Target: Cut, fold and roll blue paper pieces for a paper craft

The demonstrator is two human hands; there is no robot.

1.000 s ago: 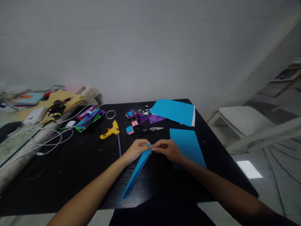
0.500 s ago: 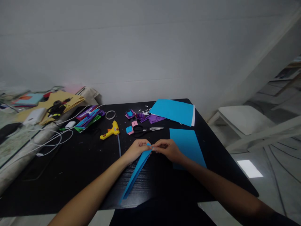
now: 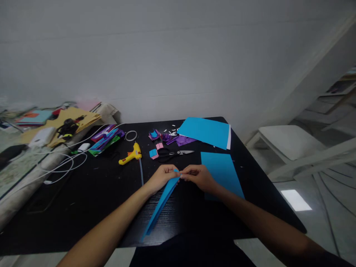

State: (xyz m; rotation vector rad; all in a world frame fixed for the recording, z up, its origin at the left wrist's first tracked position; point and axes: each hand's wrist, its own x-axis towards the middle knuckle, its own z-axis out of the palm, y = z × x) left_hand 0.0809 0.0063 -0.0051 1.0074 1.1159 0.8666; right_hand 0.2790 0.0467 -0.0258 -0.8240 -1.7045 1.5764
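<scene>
A folded strip of blue paper point(image 3: 160, 205) slants from my hands down toward the table's near edge, its layers slightly apart at the lower end. My left hand point(image 3: 164, 178) is closed on the strip's upper end, thumb on top. Fingertips of my right hand point(image 3: 198, 177) pinch the same end, meeting the left fingers there. Just beyond the hands lie black-handled scissors point(image 3: 176, 152), with small pink and blue folded paper pieces point(image 3: 153, 154) to their left. A blue paper sheet point(image 3: 221, 172) lies flat, partly under my right forearm.
On the black table point(image 3: 91, 207) rest a yellow glue gun point(image 3: 132, 155), a ring point(image 3: 130, 135), purple paper scraps point(image 3: 183, 140) and a larger blue sheet stack point(image 3: 207, 131). White cables point(image 3: 71, 167) and coloured paper bundles point(image 3: 107, 139) sit left. A white chair point(image 3: 280, 139) stands right.
My hands and the folded paper strip stay almost in place, with only a tiny shift of the fingertips at its upper end. The view has moved very slightly.
</scene>
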